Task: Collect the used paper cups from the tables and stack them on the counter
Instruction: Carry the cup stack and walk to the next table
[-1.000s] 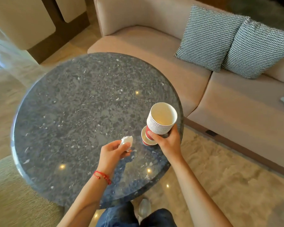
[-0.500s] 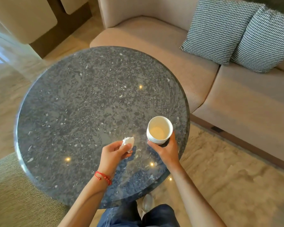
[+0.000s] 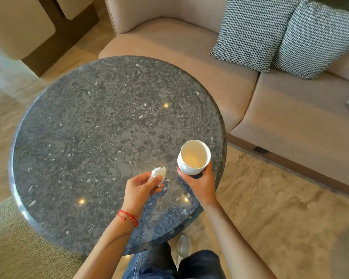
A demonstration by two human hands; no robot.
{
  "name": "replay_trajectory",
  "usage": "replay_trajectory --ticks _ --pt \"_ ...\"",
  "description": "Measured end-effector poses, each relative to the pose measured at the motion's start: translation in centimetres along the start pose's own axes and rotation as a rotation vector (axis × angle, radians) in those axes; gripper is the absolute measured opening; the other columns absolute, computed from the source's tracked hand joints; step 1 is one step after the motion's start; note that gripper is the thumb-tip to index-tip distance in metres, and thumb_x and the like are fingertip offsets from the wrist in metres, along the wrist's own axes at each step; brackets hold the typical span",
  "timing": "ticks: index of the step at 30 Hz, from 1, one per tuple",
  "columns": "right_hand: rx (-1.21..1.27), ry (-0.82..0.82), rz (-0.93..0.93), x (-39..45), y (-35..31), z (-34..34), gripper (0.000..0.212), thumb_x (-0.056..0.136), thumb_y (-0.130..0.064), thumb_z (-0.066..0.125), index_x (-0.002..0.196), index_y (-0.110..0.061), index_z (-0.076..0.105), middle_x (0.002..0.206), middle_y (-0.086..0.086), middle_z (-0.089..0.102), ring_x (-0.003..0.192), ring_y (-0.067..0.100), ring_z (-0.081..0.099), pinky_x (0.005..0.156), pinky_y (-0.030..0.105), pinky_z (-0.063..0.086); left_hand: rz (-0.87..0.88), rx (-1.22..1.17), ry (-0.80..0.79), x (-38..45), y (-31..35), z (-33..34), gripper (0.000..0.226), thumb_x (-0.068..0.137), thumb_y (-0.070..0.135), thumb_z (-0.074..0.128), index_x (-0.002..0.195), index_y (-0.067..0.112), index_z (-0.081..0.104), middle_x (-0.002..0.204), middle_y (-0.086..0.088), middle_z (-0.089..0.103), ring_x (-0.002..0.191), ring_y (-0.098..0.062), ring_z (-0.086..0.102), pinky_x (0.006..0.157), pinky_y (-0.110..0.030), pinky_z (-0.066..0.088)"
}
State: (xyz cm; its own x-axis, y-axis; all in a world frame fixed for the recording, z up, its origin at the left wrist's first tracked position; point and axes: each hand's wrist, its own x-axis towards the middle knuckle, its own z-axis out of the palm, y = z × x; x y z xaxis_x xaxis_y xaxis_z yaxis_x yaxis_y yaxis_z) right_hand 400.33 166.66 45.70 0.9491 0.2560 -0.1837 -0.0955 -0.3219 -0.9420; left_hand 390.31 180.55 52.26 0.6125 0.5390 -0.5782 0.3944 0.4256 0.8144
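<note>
My right hand (image 3: pixel 201 183) grips a stack of white paper cups (image 3: pixel 193 158) with red sides from below, upright, over the near right part of the round dark stone table (image 3: pixel 93 121). I look straight down into the top cup, which is empty. The lower cups are hidden beneath it. My left hand (image 3: pixel 141 187), with a red string bracelet on the wrist, pinches a crumpled white tissue (image 3: pixel 159 174) just left of the stack, above the tabletop.
A beige sofa (image 3: pixel 290 125) with two houndstooth cushions (image 3: pixel 256 31) curves behind and right of the table. A shaggy tan rug (image 3: pixel 280 208) lies to the right. A green woven seat (image 3: pixel 18 248) sits at the near left. My legs stand at the table's near edge.
The stack was tilted over a single cup on the table; that cup has joined the stack, which now stands upright in my right hand. The tissue hand barely moved.
</note>
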Motion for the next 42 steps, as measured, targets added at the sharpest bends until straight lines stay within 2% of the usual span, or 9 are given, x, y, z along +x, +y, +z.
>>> replay_trajectory --ticks 4,9,13,16,24,28,33,38,42 --pt "0.065 0.018 0.02 -1.3 -0.7 -1.9 0.072 0.061 -0.025 0.089 0.116 -0.04 0.046 0.115 -0.016 0.059 0.106 -0.009 0.054 0.082 0.004 0.043 -0.008 0.067 -0.037 0.4 0.0 0.8 0.011 0.081 0.005 0.066 0.073 0.012 0.07 0.076 -0.011 0.068 0.069 -0.018 0.065 0.065 -0.022 0.058" --pt "0.182 0.062 0.05 -3.4 -1.1 -4.9 0.068 0.059 -0.027 0.087 0.115 -0.036 0.049 0.114 -0.011 0.063 0.109 0.007 0.059 0.086 0.017 0.049 -0.013 0.136 -0.162 0.5 0.4 3.2 0.005 0.081 0.007 0.066 0.08 0.009 0.07 0.074 -0.007 0.07 0.063 -0.01 0.067 0.061 -0.018 0.056" --pt "0.248 0.2 0.093 -5.5 -0.7 -7.5 0.073 0.052 -0.044 0.085 0.116 -0.03 0.054 0.107 -0.014 0.068 0.102 0.004 0.063 0.08 0.014 0.049 -0.017 0.186 -0.262 -0.3 0.6 5.9 0.007 0.081 0.006 0.066 0.078 0.011 0.07 0.069 -0.002 0.071 0.062 -0.011 0.067 0.061 -0.019 0.057" --pt "0.262 0.3 0.093 -7.3 -0.2 -9.7 0.071 0.055 -0.043 0.085 0.117 -0.028 0.054 0.108 -0.014 0.068 0.104 0.007 0.063 0.085 0.018 0.05 -0.002 0.26 -0.358 -1.1 0.5 8.3 0.012 0.082 0.006 0.065 0.073 0.013 0.069 0.065 -0.002 0.07 0.065 -0.016 0.065 0.068 -0.025 0.056" --pt "0.324 0.632 0.112 -14.0 1.2 -17.2 0.073 0.052 -0.039 0.084 0.118 -0.03 0.052 0.107 -0.015 0.067 0.102 0.007 0.063 0.082 0.019 0.05 -0.009 0.421 -0.647 -5.6 -2.5 16.7 0.013 0.081 0.002 0.064 0.073 0.01 0.069 0.06 -0.001 0.069 0.056 -0.008 0.066 0.058 -0.018 0.056" --pt "0.355 0.806 0.116 -18.6 2.5 -21.3 0.073 0.048 -0.037 0.083 0.114 -0.03 0.053 0.103 -0.017 0.068 0.1 0.004 0.063 0.078 0.018 0.051 0.065 0.574 -0.819 -9.3 -4.7 21.0 0.017 0.081 0.006 0.066 0.065 0.01 0.066 0.074 -0.017 0.062 0.071 -0.024 0.058 0.076 -0.037 0.048" --pt "0.349 0.962 0.14 -25.8 3.2 -26.9 0.07 0.054 -0.036 0.082 0.117 -0.029 0.053 0.106 -0.013 0.068 0.1 0.01 0.064 0.08 0.027 0.054 0.075 0.613 -0.966 -16.4 -7.4 26.8 0.012 0.08 0.002 0.066 0.068 0.003 0.065 0.075 -0.015 0.061 0.062 -0.015 0.066 0.055 -0.017 0.052" --pt "0.361 1.146 0.2 -32.6 6.2 -30.9 0.072 0.063 -0.016 0.086 0.125 -0.018 0.05 0.114 -0.006 0.065 0.105 0.012 0.063 0.085 0.03 0.054 0.014 0.662 -1.12 -23.5 -12.0 31.2 0.015 0.081 0.001 0.065 0.07 0.011 0.067 0.073 -0.011 0.066 0.058 -0.01 0.068 0.053 -0.014 0.051" --pt "0.373 1.306 0.242 -37.8 8.1 -33.1 0.068 0.065 -0.012 0.085 0.121 -0.023 0.049 0.116 -0.003 0.064 0.106 0.013 0.062 0.088 0.036 0.053 0.004 0.757 -1.239 -28.7 -15.6 34.0 0.012 0.079 0.002 0.066 0.073 0.012 0.068 0.072 -0.01 0.068 0.062 -0.014 0.068 0.056 -0.018 0.055"
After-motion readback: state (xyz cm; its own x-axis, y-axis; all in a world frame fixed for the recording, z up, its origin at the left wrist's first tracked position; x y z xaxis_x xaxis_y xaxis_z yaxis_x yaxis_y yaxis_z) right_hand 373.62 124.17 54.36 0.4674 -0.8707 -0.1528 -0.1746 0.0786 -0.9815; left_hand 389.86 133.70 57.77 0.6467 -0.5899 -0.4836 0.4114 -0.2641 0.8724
